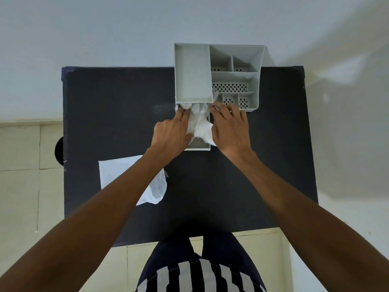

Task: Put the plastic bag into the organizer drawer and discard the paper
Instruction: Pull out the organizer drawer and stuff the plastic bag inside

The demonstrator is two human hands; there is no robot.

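Bag (199,123) is bunched and white, sitting partly in the pulled-out drawer (197,146) at the organizer's (216,74) front, still bulging above the rim, so step one looks about half done. Left hand (171,134) has its fingers pressed together on the bag's left side, pushing it in. Right hand (230,128) lies flat with fingers loosely spread, tips at the drawer mouth and palm edge against the bag. Paper (117,173) lies flat on the dark surface (231,186) near left, well apart from the hands, not yet discarded; drawer not yet closed
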